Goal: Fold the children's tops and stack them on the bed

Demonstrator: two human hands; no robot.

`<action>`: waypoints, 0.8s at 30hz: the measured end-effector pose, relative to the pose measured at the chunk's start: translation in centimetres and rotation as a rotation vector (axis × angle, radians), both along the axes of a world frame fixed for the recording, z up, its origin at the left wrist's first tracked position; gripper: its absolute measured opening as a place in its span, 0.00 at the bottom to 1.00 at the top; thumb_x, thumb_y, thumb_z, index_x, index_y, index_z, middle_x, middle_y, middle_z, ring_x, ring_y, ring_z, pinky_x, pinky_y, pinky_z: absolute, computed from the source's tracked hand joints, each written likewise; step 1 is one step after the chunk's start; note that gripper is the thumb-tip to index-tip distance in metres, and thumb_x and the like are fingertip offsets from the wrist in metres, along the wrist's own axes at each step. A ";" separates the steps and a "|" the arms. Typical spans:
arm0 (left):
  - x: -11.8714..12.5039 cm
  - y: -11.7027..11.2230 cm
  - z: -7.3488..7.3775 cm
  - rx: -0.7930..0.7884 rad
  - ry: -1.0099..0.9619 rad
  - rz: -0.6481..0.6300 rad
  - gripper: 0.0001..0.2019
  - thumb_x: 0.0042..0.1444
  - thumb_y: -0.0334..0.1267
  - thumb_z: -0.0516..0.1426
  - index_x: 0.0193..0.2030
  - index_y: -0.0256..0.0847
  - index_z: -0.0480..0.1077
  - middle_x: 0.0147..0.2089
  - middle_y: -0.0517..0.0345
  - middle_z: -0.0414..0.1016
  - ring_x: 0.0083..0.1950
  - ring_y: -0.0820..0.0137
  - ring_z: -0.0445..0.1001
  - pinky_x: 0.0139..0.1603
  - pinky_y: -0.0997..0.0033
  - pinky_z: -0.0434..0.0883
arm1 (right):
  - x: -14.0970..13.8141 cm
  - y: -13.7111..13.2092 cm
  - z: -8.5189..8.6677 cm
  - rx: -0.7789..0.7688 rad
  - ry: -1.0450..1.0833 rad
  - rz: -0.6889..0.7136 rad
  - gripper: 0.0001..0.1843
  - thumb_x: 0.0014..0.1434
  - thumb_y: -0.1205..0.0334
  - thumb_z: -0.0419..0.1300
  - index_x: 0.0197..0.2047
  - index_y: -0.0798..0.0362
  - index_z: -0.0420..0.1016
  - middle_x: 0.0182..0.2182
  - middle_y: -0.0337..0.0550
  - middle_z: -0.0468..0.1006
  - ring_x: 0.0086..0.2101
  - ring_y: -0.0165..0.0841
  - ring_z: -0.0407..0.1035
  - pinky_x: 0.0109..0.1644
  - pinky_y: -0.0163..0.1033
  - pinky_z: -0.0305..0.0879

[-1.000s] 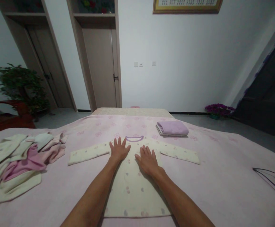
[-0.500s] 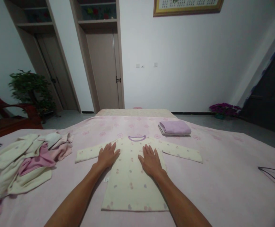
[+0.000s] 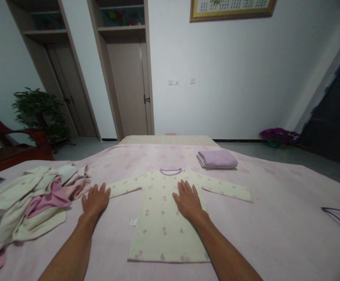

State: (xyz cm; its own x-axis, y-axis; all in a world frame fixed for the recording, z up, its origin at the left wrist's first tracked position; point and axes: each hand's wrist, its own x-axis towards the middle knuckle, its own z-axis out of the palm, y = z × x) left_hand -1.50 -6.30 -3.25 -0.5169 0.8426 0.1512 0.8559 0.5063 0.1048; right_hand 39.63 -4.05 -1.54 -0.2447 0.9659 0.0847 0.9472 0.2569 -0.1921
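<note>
A cream shirt (image 3: 164,218) is spread flat on a pink sheet (image 3: 275,226), its sleeves outstretched. The shirt's left-side cuff is covered by the left hand (image 3: 96,199), held wide with parted fingers; the right hand (image 3: 188,201) is laid flat on the shirt's chest, loosely spread. A folded purple cloth (image 3: 218,158) is set beyond the shirt's right sleeve, and clothes (image 3: 48,199) are heaped to the shirt's left.

A red wooden chair (image 3: 14,153) stands left of the leafy plant (image 3: 39,109). Right of the plant are a brown door (image 3: 127,86), then wall plates (image 3: 170,82), a gold-framed picture (image 3: 232,9) and, well apart, purple flowers (image 3: 278,135).
</note>
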 end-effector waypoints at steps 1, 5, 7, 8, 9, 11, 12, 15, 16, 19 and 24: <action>-0.4 -0.2 0.1 0.014 0.019 0.007 0.28 0.67 0.49 0.39 0.68 0.40 0.61 0.69 0.39 0.62 0.68 0.48 0.60 0.62 0.43 0.58 | 0.0 0.0 0.1 0.000 0.003 0.000 0.37 0.70 0.46 0.38 0.74 0.60 0.48 0.73 0.50 0.42 0.71 0.42 0.33 0.71 0.52 0.24; -1.4 -0.9 1.0 0.073 0.074 0.090 0.28 0.63 0.51 0.44 0.61 0.37 0.68 0.58 0.36 0.73 0.58 0.46 0.70 0.53 0.49 0.67 | 0.0 -0.2 0.4 -0.008 0.013 0.000 0.36 0.69 0.47 0.39 0.73 0.60 0.49 0.73 0.50 0.44 0.71 0.42 0.34 0.71 0.52 0.24; -1.8 -1.1 1.3 0.092 0.043 0.132 0.28 0.61 0.54 0.46 0.58 0.38 0.71 0.55 0.38 0.75 0.57 0.44 0.70 0.52 0.49 0.68 | 0.0 -0.3 0.6 -0.005 0.018 0.005 0.36 0.69 0.48 0.40 0.73 0.60 0.50 0.73 0.50 0.45 0.71 0.42 0.35 0.71 0.52 0.24; -1.9 -1.2 1.4 0.095 0.009 0.141 0.27 0.60 0.55 0.47 0.55 0.39 0.73 0.54 0.39 0.75 0.57 0.44 0.71 0.52 0.48 0.68 | 0.0 -0.3 0.6 -0.003 0.020 0.008 0.35 0.69 0.49 0.40 0.73 0.60 0.50 0.73 0.51 0.46 0.71 0.42 0.35 0.71 0.52 0.25; -2.0 -1.2 1.5 0.095 -0.030 0.145 0.26 0.59 0.55 0.48 0.53 0.40 0.74 0.53 0.40 0.76 0.56 0.44 0.71 0.51 0.48 0.68 | 0.0 -0.3 0.6 -0.001 0.022 0.011 0.35 0.69 0.49 0.41 0.73 0.60 0.51 0.72 0.51 0.46 0.71 0.42 0.36 0.71 0.51 0.25; -2.0 -1.3 1.7 0.108 -0.091 0.154 0.25 0.58 0.56 0.50 0.48 0.41 0.76 0.51 0.40 0.77 0.55 0.43 0.72 0.50 0.47 0.69 | 0.0 -0.3 0.6 0.004 0.026 0.013 0.34 0.70 0.49 0.42 0.73 0.59 0.52 0.72 0.51 0.47 0.71 0.43 0.37 0.71 0.51 0.25; -1.9 -1.3 1.7 0.127 -0.112 0.154 0.23 0.57 0.55 0.50 0.47 0.41 0.76 0.50 0.40 0.78 0.54 0.43 0.72 0.50 0.48 0.69 | 0.0 -0.3 0.5 0.008 0.030 0.013 0.34 0.70 0.50 0.42 0.72 0.59 0.53 0.72 0.51 0.48 0.71 0.43 0.37 0.71 0.52 0.26; -0.8 -1.3 2.4 0.272 -0.197 0.154 0.21 0.58 0.51 0.50 0.47 0.39 0.74 0.48 0.40 0.78 0.50 0.47 0.75 0.47 0.53 0.70 | 0.2 -0.3 0.3 0.029 0.068 0.018 0.32 0.69 0.51 0.45 0.71 0.58 0.57 0.71 0.51 0.52 0.70 0.44 0.41 0.72 0.52 0.29; -0.2 -1.2 2.7 0.344 -0.240 0.140 0.21 0.58 0.50 0.50 0.48 0.38 0.73 0.47 0.41 0.78 0.49 0.49 0.75 0.47 0.55 0.70 | 0.3 -0.3 0.3 0.046 0.094 0.023 0.31 0.68 0.52 0.46 0.70 0.58 0.60 0.70 0.51 0.54 0.70 0.44 0.42 0.72 0.52 0.30; 3.2 -0.8 4.3 0.563 -0.409 0.016 0.19 0.57 0.51 0.53 0.48 0.39 0.71 0.47 0.47 0.78 0.47 0.57 0.76 0.48 0.61 0.70 | 0.3 -0.4 0.4 0.134 0.264 0.064 0.24 0.65 0.59 0.50 0.61 0.54 0.72 0.64 0.49 0.67 0.67 0.43 0.51 0.71 0.50 0.38; 12.9 -0.9 6.2 0.657 -0.907 -0.313 0.21 0.53 0.55 0.57 0.42 0.38 0.71 0.34 0.57 0.76 0.34 0.67 0.74 0.33 0.72 0.69 | -1.2 -1.4 2.0 -0.060 0.916 0.093 0.18 0.63 0.55 0.54 0.50 0.52 0.78 0.45 0.48 0.81 0.42 0.37 0.74 0.48 0.43 0.69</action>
State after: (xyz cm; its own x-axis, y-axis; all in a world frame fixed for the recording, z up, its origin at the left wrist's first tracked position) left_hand 11.45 -7.23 2.96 -0.4431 0.8491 0.2876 0.4101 -0.0932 0.9073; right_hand 38.47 -5.47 0.47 -0.1833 0.9548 0.2340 0.3947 0.2895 -0.8720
